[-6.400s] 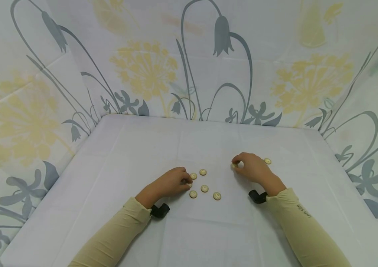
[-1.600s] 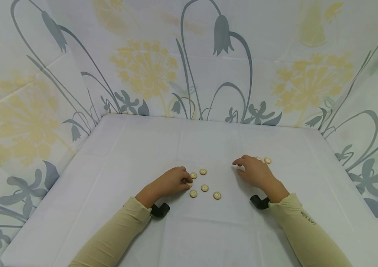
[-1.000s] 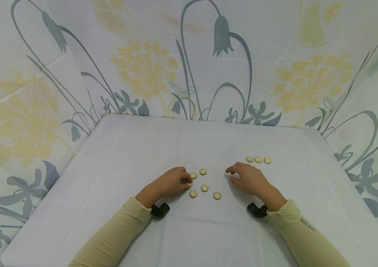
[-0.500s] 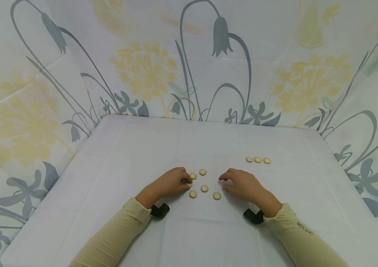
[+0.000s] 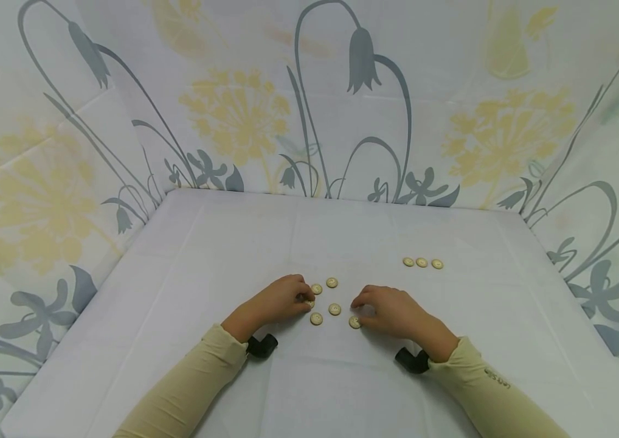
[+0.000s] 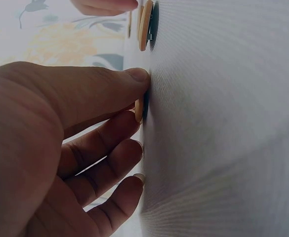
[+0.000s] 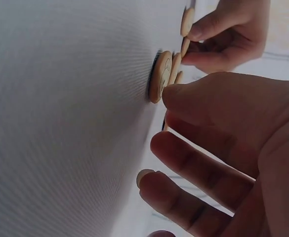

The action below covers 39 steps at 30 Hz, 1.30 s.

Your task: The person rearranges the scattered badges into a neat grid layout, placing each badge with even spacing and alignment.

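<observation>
Between the two hands, pale round buttons point(image 5: 334, 309) lie on the white cloth point(image 5: 342, 395). The left hand point(image 5: 278, 299) pinches one button point(image 5: 311, 303) between thumb and forefinger. The right hand point(image 5: 394, 311), thumb and fingers parted, grips nothing; its thumb is at another button point(image 5: 354, 322) (contact I cannot tell). Beyond it sits a row of three buttons point(image 5: 421, 263).

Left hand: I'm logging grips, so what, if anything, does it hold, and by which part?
The left hand pinches a round cream button by its rim, between thumb and finger.
</observation>
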{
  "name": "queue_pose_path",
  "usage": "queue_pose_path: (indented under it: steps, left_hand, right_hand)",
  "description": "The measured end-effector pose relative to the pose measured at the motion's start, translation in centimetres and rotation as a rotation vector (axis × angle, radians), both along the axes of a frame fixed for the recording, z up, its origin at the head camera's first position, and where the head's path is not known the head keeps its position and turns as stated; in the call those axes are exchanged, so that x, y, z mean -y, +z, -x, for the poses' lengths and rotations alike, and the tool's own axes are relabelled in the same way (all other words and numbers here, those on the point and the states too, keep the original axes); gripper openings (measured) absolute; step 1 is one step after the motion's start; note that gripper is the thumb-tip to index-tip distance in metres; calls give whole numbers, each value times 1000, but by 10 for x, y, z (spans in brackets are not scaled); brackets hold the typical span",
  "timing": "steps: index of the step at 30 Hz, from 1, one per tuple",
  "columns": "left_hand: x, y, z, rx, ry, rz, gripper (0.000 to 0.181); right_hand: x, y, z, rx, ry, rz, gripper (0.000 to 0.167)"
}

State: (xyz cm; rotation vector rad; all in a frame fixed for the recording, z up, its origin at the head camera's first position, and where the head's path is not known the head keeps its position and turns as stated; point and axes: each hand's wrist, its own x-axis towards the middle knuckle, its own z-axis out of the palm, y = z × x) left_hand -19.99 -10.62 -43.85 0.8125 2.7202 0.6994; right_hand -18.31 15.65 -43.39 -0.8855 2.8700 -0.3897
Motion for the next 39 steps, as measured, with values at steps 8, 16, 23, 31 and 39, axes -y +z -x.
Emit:
queue_pose_path:
  steps: [8,16,23,31,39]
  left_hand:
    - [0,-1,0,-14,-7,5,15]
    - [0,-2,0,-10,-4,14,15]
    - [0,-2,0,-12,-5,6,16]
    - [0,-4,1,-11,-1,8,15]
    - [0,-2,1,-13,-4,8,16]
  right_hand:
    - [0,-2,-2,20,84,25,15]
    - [3,-1,-5,21,105,20,13]
    - [4,1,-6,24,95,15,12]
    - [3,1,-6,2,70,19,13]
    - [-1,3,-2,-40,61,27,11]
